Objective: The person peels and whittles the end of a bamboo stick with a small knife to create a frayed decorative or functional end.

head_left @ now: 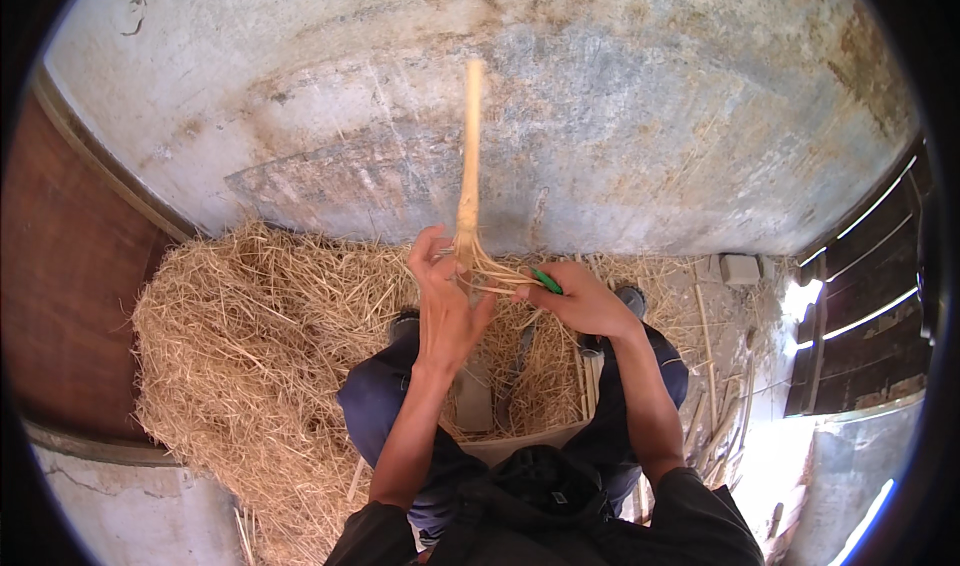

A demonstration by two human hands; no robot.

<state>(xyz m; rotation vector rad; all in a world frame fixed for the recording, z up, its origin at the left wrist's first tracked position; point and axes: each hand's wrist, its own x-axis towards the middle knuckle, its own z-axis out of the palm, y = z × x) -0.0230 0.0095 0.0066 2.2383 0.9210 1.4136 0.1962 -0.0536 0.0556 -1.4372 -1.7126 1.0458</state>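
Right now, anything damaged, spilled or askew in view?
Yes. The wall has brown stains and scuffs, so its surface looks worn. Loose straw lies heaped at its foot, untidy but perhaps normal here. The pale stick is split into strips at its lower end, by the left hand; I can't tell whether that's damage.

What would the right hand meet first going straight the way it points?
The split strips, which it seems to touch now; past them, probably the left hand, though depth is unclear.

The cane (471, 156) stands before the wall (650, 146), straw heap (230, 351) to its left, block (740, 270) to its right.
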